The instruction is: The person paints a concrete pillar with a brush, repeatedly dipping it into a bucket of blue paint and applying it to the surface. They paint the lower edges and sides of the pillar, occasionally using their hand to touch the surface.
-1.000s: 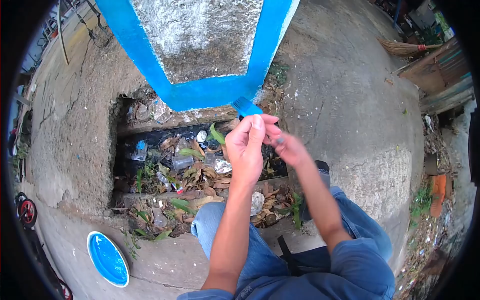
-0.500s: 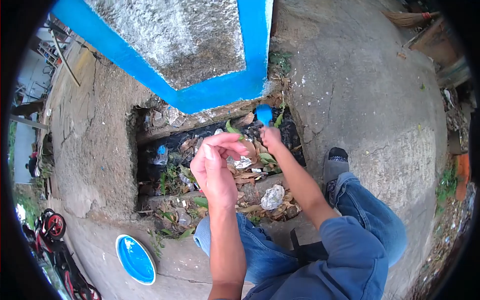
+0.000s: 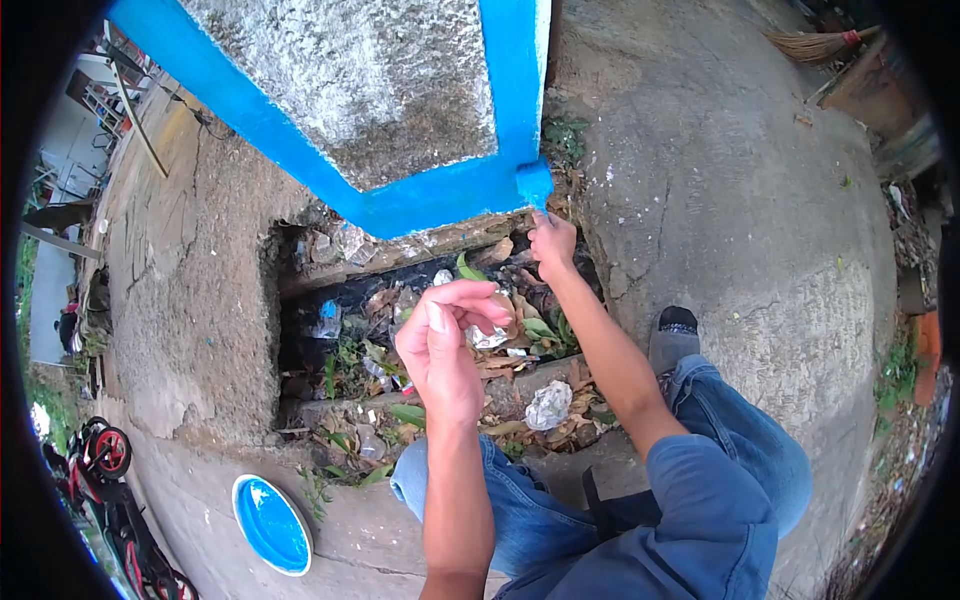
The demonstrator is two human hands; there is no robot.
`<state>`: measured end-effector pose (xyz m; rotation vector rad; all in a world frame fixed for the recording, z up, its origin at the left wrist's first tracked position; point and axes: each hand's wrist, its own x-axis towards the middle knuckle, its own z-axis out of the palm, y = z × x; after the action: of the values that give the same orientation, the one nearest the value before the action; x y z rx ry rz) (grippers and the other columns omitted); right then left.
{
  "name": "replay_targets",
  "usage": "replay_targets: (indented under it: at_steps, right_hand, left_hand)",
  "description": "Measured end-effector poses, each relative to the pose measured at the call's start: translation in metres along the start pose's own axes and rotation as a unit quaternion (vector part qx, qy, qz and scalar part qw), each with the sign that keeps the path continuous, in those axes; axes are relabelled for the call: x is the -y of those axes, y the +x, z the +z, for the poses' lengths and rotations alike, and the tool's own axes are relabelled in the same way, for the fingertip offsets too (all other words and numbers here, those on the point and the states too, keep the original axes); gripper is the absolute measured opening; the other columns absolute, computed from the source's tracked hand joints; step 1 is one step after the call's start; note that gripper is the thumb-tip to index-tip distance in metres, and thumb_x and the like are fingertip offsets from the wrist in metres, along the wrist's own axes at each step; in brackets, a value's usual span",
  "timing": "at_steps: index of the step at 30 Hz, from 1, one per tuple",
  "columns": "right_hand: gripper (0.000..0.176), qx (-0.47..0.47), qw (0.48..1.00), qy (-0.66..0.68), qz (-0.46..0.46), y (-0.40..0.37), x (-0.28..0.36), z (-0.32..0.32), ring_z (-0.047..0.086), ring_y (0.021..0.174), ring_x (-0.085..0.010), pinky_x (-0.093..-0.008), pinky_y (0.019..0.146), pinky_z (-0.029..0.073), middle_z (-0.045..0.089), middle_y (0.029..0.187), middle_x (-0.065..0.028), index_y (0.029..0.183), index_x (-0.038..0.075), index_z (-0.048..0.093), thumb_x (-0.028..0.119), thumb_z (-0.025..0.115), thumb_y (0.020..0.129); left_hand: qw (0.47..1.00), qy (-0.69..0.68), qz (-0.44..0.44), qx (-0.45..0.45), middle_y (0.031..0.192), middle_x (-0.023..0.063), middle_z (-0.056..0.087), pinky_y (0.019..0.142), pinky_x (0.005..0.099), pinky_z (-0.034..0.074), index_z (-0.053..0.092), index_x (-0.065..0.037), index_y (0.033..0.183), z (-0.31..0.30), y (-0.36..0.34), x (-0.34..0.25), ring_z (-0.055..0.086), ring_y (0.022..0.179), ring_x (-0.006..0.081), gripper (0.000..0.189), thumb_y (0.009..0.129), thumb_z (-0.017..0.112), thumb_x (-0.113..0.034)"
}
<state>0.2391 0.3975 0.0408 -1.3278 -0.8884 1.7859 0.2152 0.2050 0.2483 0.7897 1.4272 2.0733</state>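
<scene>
My right hand (image 3: 553, 243) grips the handle of a blue-coated paintbrush (image 3: 535, 182). The bristles touch the lower right corner of the blue border (image 3: 440, 192) around a rough grey and white wall panel (image 3: 370, 85). In front of my body, my left hand (image 3: 447, 345) hangs in the air above the litter-filled gap, its fingers loosely curled and apart, holding nothing. A round white-rimmed tub of blue paint (image 3: 272, 525) rests on the concrete at the lower left.
Below the wall, a sunken gap holds leaves, plastic and crumpled foil (image 3: 548, 405). My shoe (image 3: 673, 340) is right of it. A red and black motorbike (image 3: 125, 520) is at the lower left, a straw broom (image 3: 815, 45) at the upper right.
My right hand and the brush have moved up from over the gap to the border's lower corner. My left hand has shifted slightly right.
</scene>
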Motion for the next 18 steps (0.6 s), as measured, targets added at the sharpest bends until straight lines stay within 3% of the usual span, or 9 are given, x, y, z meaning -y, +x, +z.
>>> replay_targets:
  at_steps: [2,3,5,6,7,9,10,17,18]
  right_hand:
    - [0.018,-0.023,0.994,-0.044,-0.096,0.005,-0.018,0.000,0.036,0.039,-0.0053,-0.0229,0.034,0.025,0.048,0.056,-0.0006,0.090,0.004,0.060,0.021,0.055,0.092]
    - [0.018,-0.023,0.994,-0.046,-0.095,0.015,-0.036,-0.004,0.036,0.039,-0.0053,-0.0229,0.034,0.025,0.048,0.056,-0.0006,0.090,0.004,0.060,0.021,0.055,0.092]
    - [0.020,-0.045,0.978,-0.090,-0.185,0.027,-0.064,-0.005,0.036,0.039,-0.0052,-0.0236,0.036,0.026,0.046,0.054,0.0009,0.094,0.004,0.061,0.022,0.054,0.092]
    - [0.022,-0.048,0.977,-0.092,-0.188,0.035,-0.079,-0.005,0.037,0.040,-0.0051,-0.0243,0.037,0.028,0.045,0.053,0.0023,0.096,0.003,0.063,0.024,0.055,0.092]
    - [0.022,-0.047,0.977,-0.090,-0.188,0.044,-0.094,-0.007,0.037,0.040,-0.0051,-0.0243,0.037,0.028,0.045,0.053,0.0023,0.096,0.003,0.063,0.024,0.055,0.092]
    - [0.033,-0.101,0.959,-0.170,-0.201,0.066,-0.116,-0.009,0.063,0.079,-0.0323,-0.0385,0.072,0.047,0.065,0.086,-0.0218,0.102,0.002,0.066,0.030,0.055,0.087]
    - [0.034,-0.106,0.960,-0.180,-0.189,0.074,-0.123,-0.011,0.064,0.081,-0.0347,-0.0390,0.073,0.048,0.065,0.087,-0.0226,0.103,0.003,0.066,0.031,0.056,0.086]
    - [0.032,-0.146,0.937,-0.247,-0.202,0.080,-0.171,-0.029,0.064,0.074,-0.0328,-0.0399,0.067,0.048,0.065,0.077,-0.0186,0.097,0.006,0.068,0.033,0.058,0.085]
    - [0.030,-0.141,0.946,-0.247,-0.157,0.082,-0.181,-0.031,0.061,0.065,-0.0237,-0.0361,0.062,0.047,0.065,0.073,-0.0136,0.097,0.004,0.068,0.030,0.058,0.086]
  left_hand:
    - [1.000,-0.003,0.003,0.006,0.071,0.0089,0.060,0.062,0.0276,0.041,0.059,0.003,0.091,-0.002,0.000,0.000,0.055,0.065,0.0158,0.058,0.098,0.031,-0.047]
    - [1.000,-0.003,0.001,0.005,0.071,0.0089,0.060,0.062,0.0276,0.041,0.059,0.003,0.091,-0.003,-0.001,0.000,0.055,0.065,0.0158,0.058,0.098,0.031,-0.047]
    - [0.998,-0.061,0.002,0.018,0.076,0.0101,0.063,0.062,0.0263,0.044,0.061,0.005,0.095,-0.005,-0.002,0.000,0.060,0.069,0.0154,0.051,0.096,0.043,-0.042]
    - [1.000,-0.008,-0.008,0.011,0.072,0.0098,0.059,0.063,0.0288,0.044,0.058,0.003,0.091,-0.002,-0.004,-0.004,0.056,0.066,0.0174,0.059,0.098,0.029,-0.048]
    - [1.000,-0.007,-0.006,0.011,0.072,0.0098,0.059,0.063,0.0288,0.044,0.058,0.003,0.091,-0.003,-0.007,-0.006,0.056,0.066,0.0174,0.059,0.098,0.029,-0.048]
    - [0.999,-0.005,-0.017,0.031,0.072,0.0104,0.059,0.062,0.0288,0.044,0.058,0.003,0.092,-0.005,-0.012,-0.008,0.056,0.066,0.0185,0.062,0.097,0.027,-0.050]
    - [0.999,-0.018,-0.016,0.045,0.073,0.0118,0.058,0.062,0.0294,0.045,0.057,0.004,0.091,-0.007,-0.014,-0.008,0.056,0.066,0.0198,0.063,0.097,0.027,-0.051]
    - [0.999,-0.007,-0.010,0.048,0.075,0.0139,0.058,0.063,0.0322,0.048,0.055,0.006,0.091,-0.010,-0.012,-0.009,0.056,0.066,0.0209,0.067,0.095,0.029,-0.055]
    - [0.999,-0.006,-0.011,0.048,0.075,0.0139,0.058,0.063,0.0322,0.048,0.055,0.006,0.091,-0.010,-0.011,-0.009,0.056,0.066,0.0209,0.067,0.095,0.029,-0.055]
